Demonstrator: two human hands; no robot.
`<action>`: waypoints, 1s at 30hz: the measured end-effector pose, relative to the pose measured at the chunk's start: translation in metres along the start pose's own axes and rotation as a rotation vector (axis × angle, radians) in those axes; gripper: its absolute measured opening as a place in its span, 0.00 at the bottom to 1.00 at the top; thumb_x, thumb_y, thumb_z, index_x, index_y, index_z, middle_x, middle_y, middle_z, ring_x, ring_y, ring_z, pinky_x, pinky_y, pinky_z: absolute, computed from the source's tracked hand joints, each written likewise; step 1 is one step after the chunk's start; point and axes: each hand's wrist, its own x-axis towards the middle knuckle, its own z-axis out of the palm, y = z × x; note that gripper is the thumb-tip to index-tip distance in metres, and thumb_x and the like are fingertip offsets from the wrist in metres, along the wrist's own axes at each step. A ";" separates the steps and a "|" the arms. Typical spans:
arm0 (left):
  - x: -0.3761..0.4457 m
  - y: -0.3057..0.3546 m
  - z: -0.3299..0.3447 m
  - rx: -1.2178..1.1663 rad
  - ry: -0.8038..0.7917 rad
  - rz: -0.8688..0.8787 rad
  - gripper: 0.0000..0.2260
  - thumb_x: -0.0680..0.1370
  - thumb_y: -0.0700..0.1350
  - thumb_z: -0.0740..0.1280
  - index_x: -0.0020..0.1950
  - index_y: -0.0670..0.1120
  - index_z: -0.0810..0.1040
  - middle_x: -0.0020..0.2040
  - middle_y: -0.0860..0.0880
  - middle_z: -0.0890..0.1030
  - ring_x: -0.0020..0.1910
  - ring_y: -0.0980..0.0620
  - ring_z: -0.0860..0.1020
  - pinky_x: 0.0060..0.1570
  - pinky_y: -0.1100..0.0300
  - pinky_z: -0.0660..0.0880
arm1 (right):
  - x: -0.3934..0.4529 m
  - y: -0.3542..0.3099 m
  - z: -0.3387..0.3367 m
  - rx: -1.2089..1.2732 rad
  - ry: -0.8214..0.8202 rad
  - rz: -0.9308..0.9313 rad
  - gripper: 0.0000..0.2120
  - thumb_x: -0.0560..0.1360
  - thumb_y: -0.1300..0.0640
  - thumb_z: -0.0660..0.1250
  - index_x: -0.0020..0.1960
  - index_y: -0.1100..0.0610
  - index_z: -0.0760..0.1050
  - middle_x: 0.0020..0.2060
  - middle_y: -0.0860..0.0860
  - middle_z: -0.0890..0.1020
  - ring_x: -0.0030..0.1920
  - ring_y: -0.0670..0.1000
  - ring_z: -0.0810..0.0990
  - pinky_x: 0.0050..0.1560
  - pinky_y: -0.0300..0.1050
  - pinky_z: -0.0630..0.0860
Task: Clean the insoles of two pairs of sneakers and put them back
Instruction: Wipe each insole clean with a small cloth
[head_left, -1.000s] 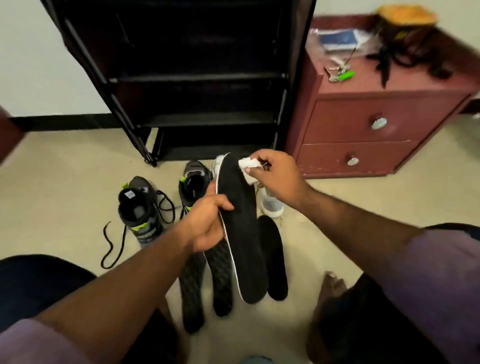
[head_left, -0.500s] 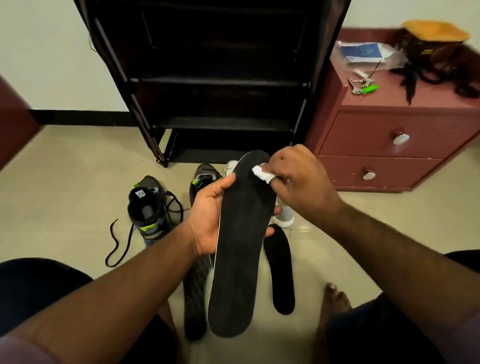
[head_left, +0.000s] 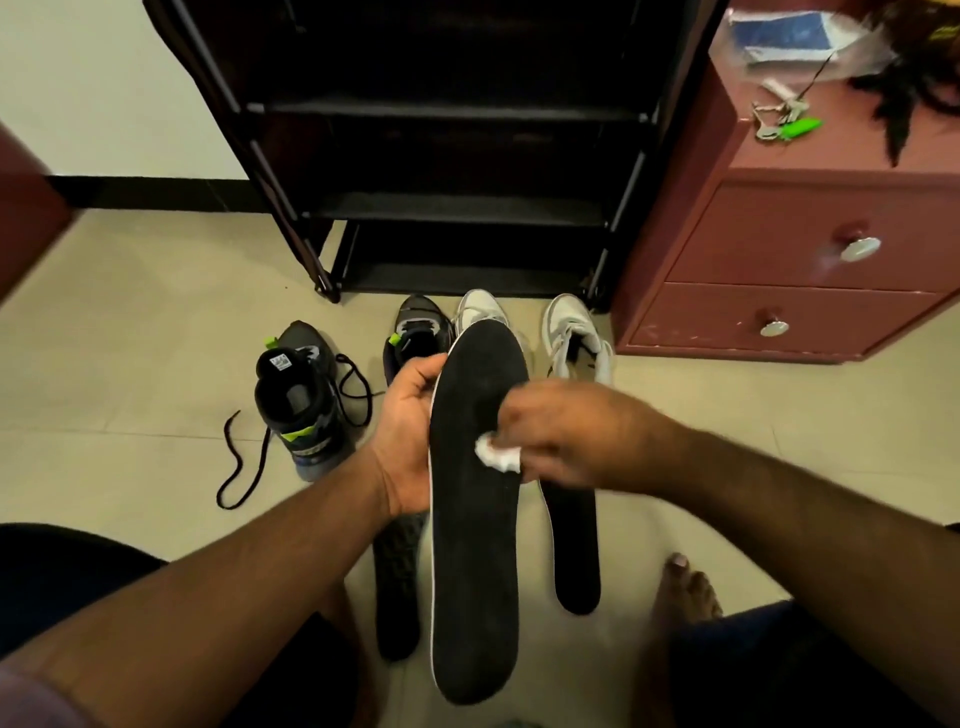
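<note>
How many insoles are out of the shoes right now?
3 visible: one insole held in the left hand, one patterned insole on the floor under it, one plain insole on the floor right. A fourth may be hidden.

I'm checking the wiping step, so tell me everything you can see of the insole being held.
The held insole is long, black and matte, foam-like, with a thin white edge along its left side. It is held above the floor, toe end away from the person. The left hand grips its left edge; the right hand presses a small white wipe against its middle.
</note>
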 end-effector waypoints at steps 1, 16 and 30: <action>0.001 0.000 0.000 0.015 0.006 -0.011 0.28 0.75 0.60 0.55 0.61 0.42 0.79 0.56 0.38 0.81 0.52 0.39 0.79 0.56 0.43 0.75 | 0.001 0.009 -0.004 0.061 0.121 0.102 0.08 0.70 0.60 0.70 0.48 0.59 0.83 0.40 0.52 0.80 0.40 0.49 0.79 0.40 0.43 0.75; 0.005 -0.012 0.028 0.079 -0.047 -0.117 0.33 0.77 0.71 0.52 0.64 0.47 0.79 0.51 0.41 0.83 0.45 0.42 0.83 0.49 0.44 0.77 | 0.018 -0.001 0.004 0.289 0.473 0.379 0.04 0.68 0.66 0.71 0.37 0.61 0.77 0.40 0.53 0.77 0.40 0.50 0.77 0.39 0.44 0.74; 0.014 -0.012 0.033 0.094 0.013 -0.057 0.30 0.77 0.69 0.53 0.60 0.49 0.83 0.54 0.42 0.83 0.52 0.43 0.81 0.50 0.44 0.78 | 0.020 0.010 -0.013 0.310 0.449 0.508 0.06 0.69 0.64 0.71 0.44 0.58 0.83 0.41 0.49 0.82 0.44 0.44 0.79 0.46 0.35 0.76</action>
